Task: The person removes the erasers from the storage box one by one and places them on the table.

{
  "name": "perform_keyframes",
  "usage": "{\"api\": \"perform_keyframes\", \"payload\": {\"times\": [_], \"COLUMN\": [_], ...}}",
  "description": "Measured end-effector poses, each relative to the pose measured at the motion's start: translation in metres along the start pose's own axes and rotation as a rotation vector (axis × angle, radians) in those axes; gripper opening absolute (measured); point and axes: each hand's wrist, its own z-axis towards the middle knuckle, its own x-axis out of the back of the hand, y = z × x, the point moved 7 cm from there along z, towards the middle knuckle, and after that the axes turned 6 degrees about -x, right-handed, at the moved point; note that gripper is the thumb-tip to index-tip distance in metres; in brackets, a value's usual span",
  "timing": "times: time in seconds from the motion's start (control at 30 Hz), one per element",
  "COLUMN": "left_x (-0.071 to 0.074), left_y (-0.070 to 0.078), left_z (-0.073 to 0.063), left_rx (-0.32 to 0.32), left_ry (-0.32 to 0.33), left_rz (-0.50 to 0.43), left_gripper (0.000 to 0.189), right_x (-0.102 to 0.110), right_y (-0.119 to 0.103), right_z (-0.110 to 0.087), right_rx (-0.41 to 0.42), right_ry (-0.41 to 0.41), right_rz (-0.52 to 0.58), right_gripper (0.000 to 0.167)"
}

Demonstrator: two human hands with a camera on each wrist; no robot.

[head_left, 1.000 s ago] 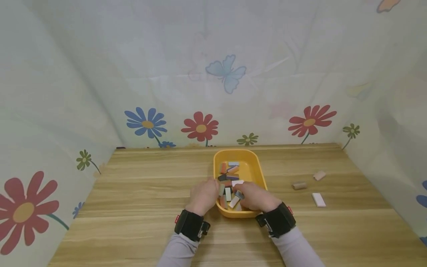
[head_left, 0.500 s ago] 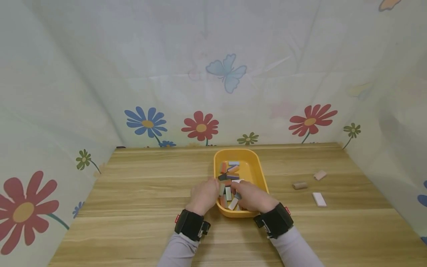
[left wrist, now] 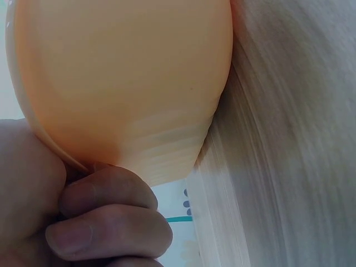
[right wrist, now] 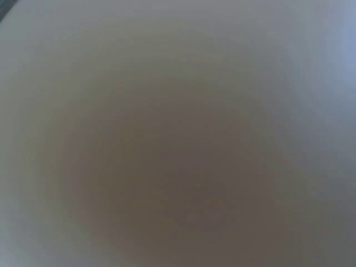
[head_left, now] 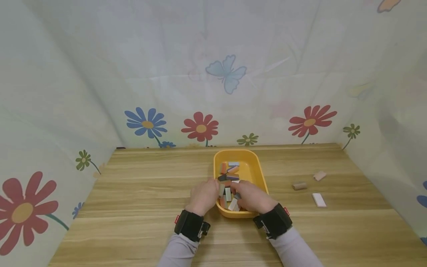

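A yellow plastic bin with rounded corners stands on the wooden table, holding several small blocks in mixed colours. My left hand grips its left rim; in the left wrist view the curled fingers press against the rim. Inside the bin's near right part, my right hand reaches among the blocks, its fingertips beside an orange-brown block and over a mostly covered white block. A pale block lies close below that hand. Whether it pinches a block is hidden, and the right wrist view is only a blur.
Right of the bin, on the table, lie a brown curved block, a light tan block and a white flat block. A flower-printed curtain encloses the back and sides.
My right hand has shifted slightly left inside the bin, covering more of the white block. A pale block near it has moved a little. The left hand and bin stay in place.
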Motion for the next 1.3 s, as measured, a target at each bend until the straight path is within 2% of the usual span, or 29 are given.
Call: {"api": "perform_keyframes", "payload": {"times": [0.1,0.23,0.3,0.5,0.73,0.83,1.03,1.3], "left_x": [-0.001,-0.001,-0.002,-0.002,-0.003,-0.003,-0.004,-0.003], "left_y": [0.000,0.000,-0.001,0.000,-0.001,-0.001,0.000,0.002], "left_z": [0.000,0.000,0.001,0.001,0.001,0.000,-0.001,-0.001], "left_rx": [0.004,0.002,0.005,0.015,0.038,0.033,0.009,0.001], "left_ry": [-0.010,-0.009,-0.008,-0.022,-0.037,-0.037,-0.035,-0.037], "left_rz": [-0.004,0.004,0.003,-0.003,-0.020,-0.021,-0.024,-0.015], "left_gripper": [0.038,0.038,0.038,0.038,0.039,0.038,0.037,0.035], "right_x": [0.003,0.016,0.026,0.059,0.084,0.085,0.076,0.059], "right_y": [-0.001,-0.001,0.001,0.014,0.056,0.074,0.101,0.115], "right_z": [-0.001,-0.007,-0.011,-0.024,-0.043,-0.050,-0.053,-0.050], "right_rx": [0.008,-0.012,-0.039,-0.091,-0.230,-0.253,-0.331,-0.325], "right_ry": [0.022,0.081,0.111,0.163,0.197,0.192,0.132,0.103], "right_rz": [0.007,0.023,0.018,0.047,0.084,0.083,0.104,0.039], "right_gripper": [0.058,0.029,0.020,0.022,0.018,0.017,0.015,0.012]}}
